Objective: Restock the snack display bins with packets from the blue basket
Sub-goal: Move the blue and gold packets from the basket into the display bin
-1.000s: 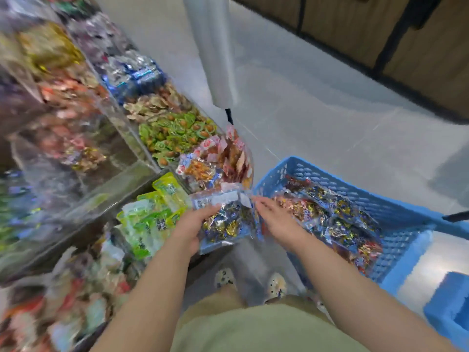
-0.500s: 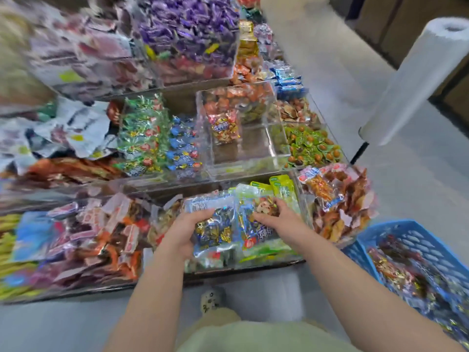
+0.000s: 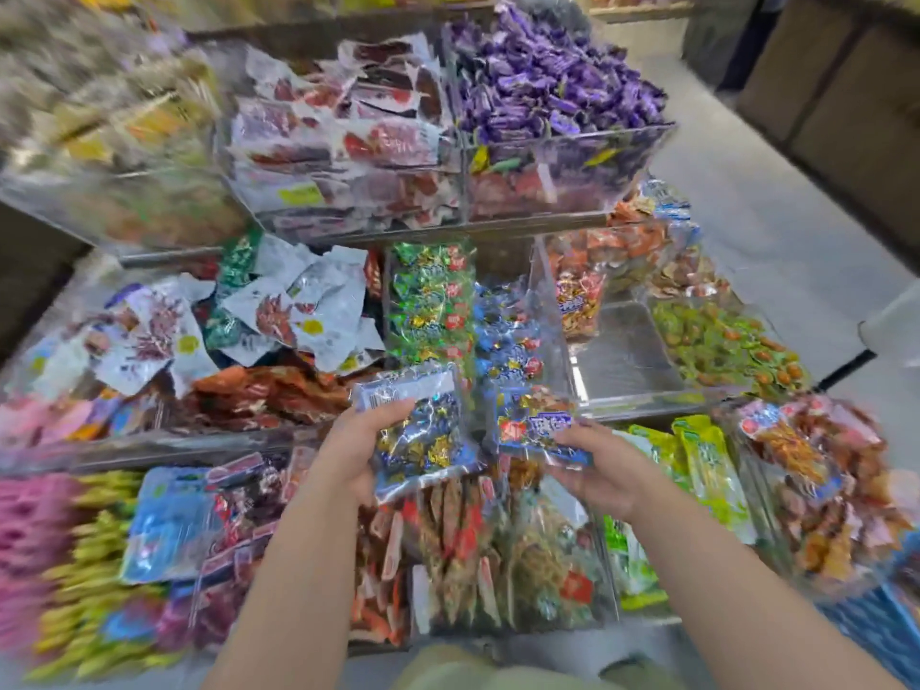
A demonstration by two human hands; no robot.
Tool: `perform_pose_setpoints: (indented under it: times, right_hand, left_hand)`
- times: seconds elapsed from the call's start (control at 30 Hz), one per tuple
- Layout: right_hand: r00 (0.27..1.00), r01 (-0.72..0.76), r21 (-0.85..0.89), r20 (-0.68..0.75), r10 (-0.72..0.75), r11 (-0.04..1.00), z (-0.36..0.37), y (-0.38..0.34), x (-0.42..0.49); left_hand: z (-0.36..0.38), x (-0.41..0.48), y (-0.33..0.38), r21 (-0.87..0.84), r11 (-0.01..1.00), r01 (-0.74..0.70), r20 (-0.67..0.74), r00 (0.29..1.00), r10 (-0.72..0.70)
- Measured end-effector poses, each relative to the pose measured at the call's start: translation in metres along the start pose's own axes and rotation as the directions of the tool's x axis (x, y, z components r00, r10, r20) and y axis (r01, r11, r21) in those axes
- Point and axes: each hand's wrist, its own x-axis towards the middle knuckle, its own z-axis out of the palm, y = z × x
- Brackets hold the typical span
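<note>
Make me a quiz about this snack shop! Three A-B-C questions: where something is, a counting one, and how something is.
1. Where are the purple sweets? A) upper shelf B) bottom row C) floor
2. How many packets do the left hand and right hand hold? A) none B) two C) five
3. How is the clear bin right of the blue sweets? A) heaped full B) nearly empty C) upside down

Answers: 1 A, they sit on the upper shelf; 2 B, a gold-and-blue packet left, a blue packet right; 3 B, its bare bottom shows.
</note>
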Motion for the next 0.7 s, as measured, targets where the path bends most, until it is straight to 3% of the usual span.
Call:
perform_pose_setpoints:
  times: [0.07, 0.17, 0.2, 0.3, 0.43, 0.5, 0.57, 0.7]
  right_hand:
    - [0.992, 0.116, -0.209, -0.026, -0.124, 0.971, 0.008, -0.018, 0.001]
    - [0.894, 0.252, -0.656, -0.123, -0.431, 0.711, 0.023, -0.06, 0.004]
    - [0.845, 0.289, -0.703, -0.131, -0.518, 0.65, 0.028, -0.076, 0.006]
    - [0.748, 0.378, -0.705, -0.15, -0.647, 0.6, 0.044, -0.114, 0.022]
    - [0.685, 0.405, -0.799, -0.055, -0.726, 0.443, 0.067, -0.143, 0.064]
    - [0.669, 0.372, -0.876, 0.025, -0.743, 0.306, 0.078, -0.155, 0.088]
    - [0.68, 0.281, -0.957, 0.146, -0.719, 0.071, 0.091, -0.165, 0.114]
    - [0.806, 0.129, -0.92, 0.314, -0.502, -0.369, 0.118, -0.178, 0.161]
  left_hand:
    - [-0.002, 0.012, 0.012, -0.009, 1.0, -0.017, 0.012, 1.0, 0.017]
    - [-0.004, 0.028, 0.029, -0.046, 0.997, -0.064, 0.04, 0.997, 0.066]
    - [-0.004, 0.032, 0.035, -0.063, 0.996, -0.066, 0.045, 0.997, 0.069]
    - [0.002, 0.045, 0.05, -0.091, 0.993, -0.081, 0.069, 0.994, 0.087]
    - [0.013, 0.068, 0.072, -0.096, 0.99, -0.101, 0.058, 0.993, 0.106]
    - [0.017, 0.081, 0.083, -0.112, 0.99, -0.091, 0.05, 0.994, 0.097]
    - [0.02, 0.094, 0.095, -0.123, 0.989, -0.087, 0.048, 0.994, 0.094]
    - [0.026, 0.116, 0.113, -0.123, 0.986, -0.11, 0.02, 0.993, 0.114]
